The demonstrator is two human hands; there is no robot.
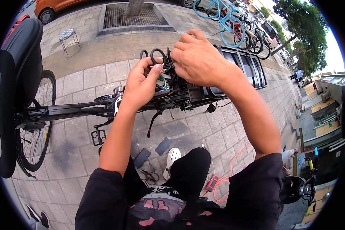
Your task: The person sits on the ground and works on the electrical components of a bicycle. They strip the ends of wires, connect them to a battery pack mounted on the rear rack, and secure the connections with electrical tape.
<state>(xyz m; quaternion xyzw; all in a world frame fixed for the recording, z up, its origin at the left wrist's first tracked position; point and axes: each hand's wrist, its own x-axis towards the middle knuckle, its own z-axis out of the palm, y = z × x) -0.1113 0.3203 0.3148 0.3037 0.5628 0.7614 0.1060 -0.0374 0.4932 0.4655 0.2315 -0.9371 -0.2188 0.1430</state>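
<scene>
A black electric bike lies across my view, its frame (78, 110) running from the seat or saddle end at left to a rack at right. Over its middle, my left hand (138, 86) pinches thin coloured wires (163, 81) between thumb and fingers. Black looped cables (155, 53) rise just beyond those fingertips. My right hand (203, 60) is closed round the same black cable bundle from the right, its knuckles up. What lies inside its grip is mostly hidden. Below the hands, a kickstand (154, 124) and a pedal (98, 137) stick out from the bike.
Two dark flat pieces (163, 146) and black-handled scissors (151, 176) lie on the paving near my feet. An orange cable (217, 191) curls at my right. A small stool (67, 35) and a tree grate (132, 18) stand beyond; parked bicycles (230, 27) line the far right.
</scene>
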